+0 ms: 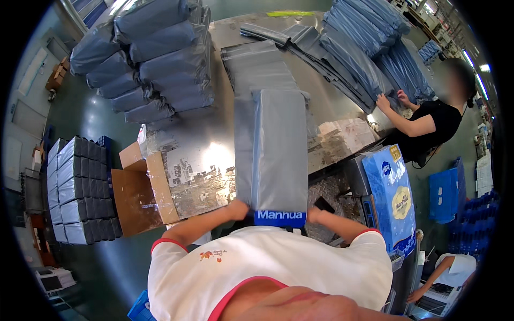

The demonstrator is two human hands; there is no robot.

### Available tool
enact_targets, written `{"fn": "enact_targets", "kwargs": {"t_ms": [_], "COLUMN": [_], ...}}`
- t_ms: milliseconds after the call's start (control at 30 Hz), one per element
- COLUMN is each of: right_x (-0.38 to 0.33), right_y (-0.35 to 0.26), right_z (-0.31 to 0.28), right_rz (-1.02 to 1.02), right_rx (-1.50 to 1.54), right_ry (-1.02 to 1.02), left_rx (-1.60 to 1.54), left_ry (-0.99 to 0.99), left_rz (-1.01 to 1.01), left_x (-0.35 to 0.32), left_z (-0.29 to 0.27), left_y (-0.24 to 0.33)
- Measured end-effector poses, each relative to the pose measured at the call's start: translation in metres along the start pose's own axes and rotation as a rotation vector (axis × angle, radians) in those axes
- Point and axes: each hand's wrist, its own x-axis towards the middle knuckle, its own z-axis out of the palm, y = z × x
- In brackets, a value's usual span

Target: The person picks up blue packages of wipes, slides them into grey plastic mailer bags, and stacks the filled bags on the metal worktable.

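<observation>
While the left hand (239,209) and right hand (315,215) are flanking a blue pack (280,219) at its near end, finger closure being impossible to tell, a grey bag (281,152) is covering the rest on the metal table (184,134). Uneven pulling could be tearing the film; flat bags (259,69) are lying beyond.

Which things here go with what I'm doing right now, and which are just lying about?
Seem part of the job:
grey-wrapped package, between your left hand and right hand at its near end
flat grey plastic
metal table

Seem just lying about:
open cardboard box, left
blue bin, far right
</observation>
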Motion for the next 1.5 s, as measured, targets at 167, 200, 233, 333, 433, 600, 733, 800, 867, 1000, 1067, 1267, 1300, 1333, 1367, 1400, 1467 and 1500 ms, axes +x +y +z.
{"fn": "enact_targets", "kwargs": {"t_ms": [167, 200, 233, 333, 433, 600, 733, 800, 867, 1000, 1067, 1267, 1300, 1333, 1367, 1400, 1467, 1500], "right_x": [-0.013, -0.013, -0.008, 0.025, 0.027, 0.051, 0.073, 0.073, 0.071, 0.075, 0.066, 0.037, 0.038, 0.038, 0.041, 0.046, 0.055, 0.055], "right_y": [-0.039, -0.047, -0.060, -0.087, -0.086, -0.052, -0.038, -0.049, -0.066, -0.104, -0.147, -0.230, -0.230, -0.228, -0.220, -0.206, -0.167, -0.149], "right_z": [0.000, -0.019, -0.040, -0.102, -0.172, -0.142, -0.089, -0.082, -0.081, -0.059, -0.065, -0.113, -0.116, -0.117, -0.115, -0.109, -0.088, -0.083], "right_rz": [-0.337, -0.531, -0.580, -0.156, -0.319, -0.072, 0.165, 0.180, 0.208, 0.175, -0.042, -0.450, -0.471, -0.488, -0.538, -0.552, -0.462, -0.422], "right_rx": [0.248, 0.225, 0.237, 0.372, 0.416, 0.951, 1.555, 1.709, 1.882, 1.836, 1.549, 0.829, 0.873, 0.920, 0.902, 0.895, 1.029, 0.882], "right_ry": [0.285, 0.369, 0.551, 0.388, 0.772, 0.851, 0.539, 0.538, 0.526, 0.211, 0.288, 0.124, 0.095, 0.069, 0.074, 0.078, 0.172, 0.343], "left_rx": [-0.070, -0.076, -0.082, -0.110, -0.188, -0.695, -1.762, -1.695, -1.685, -1.658, -1.599, -1.637, -1.592, -1.544, -1.210, -1.377, -1.387, -1.130], "left_ry": [0.116, 0.295, 0.473, 0.985, 0.987, 0.747, 0.691, 0.757, 0.851, 0.702, 0.573, 0.334, 0.400, 0.459, 0.668, 0.514, 0.901, 1.099], "left_rz": [0.121, 0.137, 0.152, 0.201, 0.158, -0.359, -0.562, -0.484, -0.466, -0.496, -0.454, -0.122, -0.194, -0.262, -0.331, -0.521, -0.678, -0.999], "left_x": [0.007, 0.014, 0.026, 0.065, 0.081, 0.065, 0.042, 0.032, 0.023, 0.003, -0.004, -0.050, -0.062, -0.076, -0.100, -0.135, -0.206, -0.243], "left_z": [0.023, 0.013, 0.000, -0.054, -0.106, -0.112, -0.027, -0.011, 0.000, 0.011, 0.035, 0.009, 0.013, 0.018, 0.025, 0.023, 0.027, 0.033], "left_y": [0.019, 0.024, 0.026, 0.020, -0.026, -0.069, -0.115, -0.121, -0.119, -0.087, -0.085, -0.015, -0.026, -0.039, -0.062, -0.087, -0.136, -0.162]}}
